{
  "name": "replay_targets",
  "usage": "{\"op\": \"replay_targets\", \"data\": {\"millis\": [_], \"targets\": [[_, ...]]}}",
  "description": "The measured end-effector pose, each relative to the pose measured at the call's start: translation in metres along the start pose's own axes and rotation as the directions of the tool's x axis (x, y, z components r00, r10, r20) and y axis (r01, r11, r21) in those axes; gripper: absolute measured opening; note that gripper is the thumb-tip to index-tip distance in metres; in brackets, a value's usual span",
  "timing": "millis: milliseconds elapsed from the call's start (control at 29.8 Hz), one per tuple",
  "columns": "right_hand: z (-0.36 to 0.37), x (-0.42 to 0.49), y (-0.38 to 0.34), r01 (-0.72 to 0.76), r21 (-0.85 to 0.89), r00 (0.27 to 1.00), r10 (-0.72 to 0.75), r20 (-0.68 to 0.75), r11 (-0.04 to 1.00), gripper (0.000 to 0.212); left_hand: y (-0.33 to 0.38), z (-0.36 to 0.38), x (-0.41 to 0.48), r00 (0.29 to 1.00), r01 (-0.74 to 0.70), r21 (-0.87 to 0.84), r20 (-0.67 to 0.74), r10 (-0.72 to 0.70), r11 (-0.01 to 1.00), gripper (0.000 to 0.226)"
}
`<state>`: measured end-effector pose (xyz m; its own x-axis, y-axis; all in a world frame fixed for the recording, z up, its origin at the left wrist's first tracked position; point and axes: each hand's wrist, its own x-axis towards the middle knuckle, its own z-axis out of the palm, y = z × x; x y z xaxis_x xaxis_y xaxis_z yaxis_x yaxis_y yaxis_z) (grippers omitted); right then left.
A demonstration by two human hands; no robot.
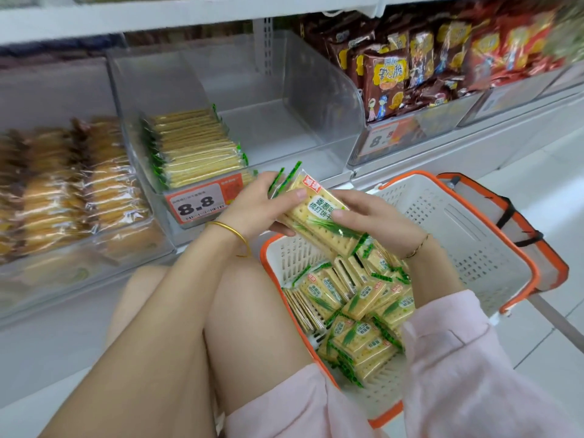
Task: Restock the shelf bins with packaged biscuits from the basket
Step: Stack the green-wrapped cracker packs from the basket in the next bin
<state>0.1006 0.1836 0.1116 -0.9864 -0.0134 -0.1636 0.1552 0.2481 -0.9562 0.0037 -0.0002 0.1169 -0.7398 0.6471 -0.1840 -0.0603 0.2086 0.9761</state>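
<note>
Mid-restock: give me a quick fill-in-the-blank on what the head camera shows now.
1. The left hand and right hand together hold yellow-and-green wrapped cracker packets over the white, ____-rimmed plastic basket.
2. The clear plastic shelf bin bears a price tag reading ____.
3. Stacked crackers fill only that bin's ____ side.
Missing: orange; 8.8; left.

Neighbouring stock along the shelf

Brown snack packets [384,83] printed with cartoon figures stand packed together at upper right, with red packets [518,42] just beyond them. Golden cakes in clear wrap [57,191] lie in rows at left. An orange price tag [202,202] reads 8.8, as does a second tag [384,139]. White floor tiles [553,343] show at lower right.
</note>
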Motion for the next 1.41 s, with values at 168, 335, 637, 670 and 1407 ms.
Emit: {"op": "replay_targets", "data": {"millis": [168, 335, 637, 670, 1407], "targets": [[-0.006, 0.02, -0.046, 0.085, -0.017, 0.996, -0.084, 0.039, 0.996, 0.037, 0.041, -0.025, -0.007, 0.988, -0.137, 0.003, -0.078, 0.137, 0.991, 0.032], [-0.006, 0.069, -0.092, 0.266, -0.433, 0.909, -0.374, -0.185, 0.861, 0.044, 0.051, -0.057, 0.014, 0.896, -0.194, 0.038, -0.4, 0.193, 0.98, 0.03], [0.006, 0.222, -0.086, 0.041, -0.878, 0.866, -0.455, -0.206, 0.477, 0.044, 0.03, -0.101, 0.107, 0.828, 0.49, 0.691, -0.56, -0.034, 0.532, 0.052], [0.007, 0.236, -0.085, 0.027, -0.865, 0.872, -0.435, -0.225, 0.502, 0.042, 0.027, -0.103, 0.117, 0.825, 0.509, 0.706, -0.563, -0.046, 0.492, 0.054], [0.053, 0.343, -0.071, 0.105, -0.941, 0.915, -0.402, -0.036, 0.323, 0.046, 0.014, -0.122, 0.152, 0.757, 0.648, 0.709, -0.641, -0.129, 0.278, 0.06]]}}
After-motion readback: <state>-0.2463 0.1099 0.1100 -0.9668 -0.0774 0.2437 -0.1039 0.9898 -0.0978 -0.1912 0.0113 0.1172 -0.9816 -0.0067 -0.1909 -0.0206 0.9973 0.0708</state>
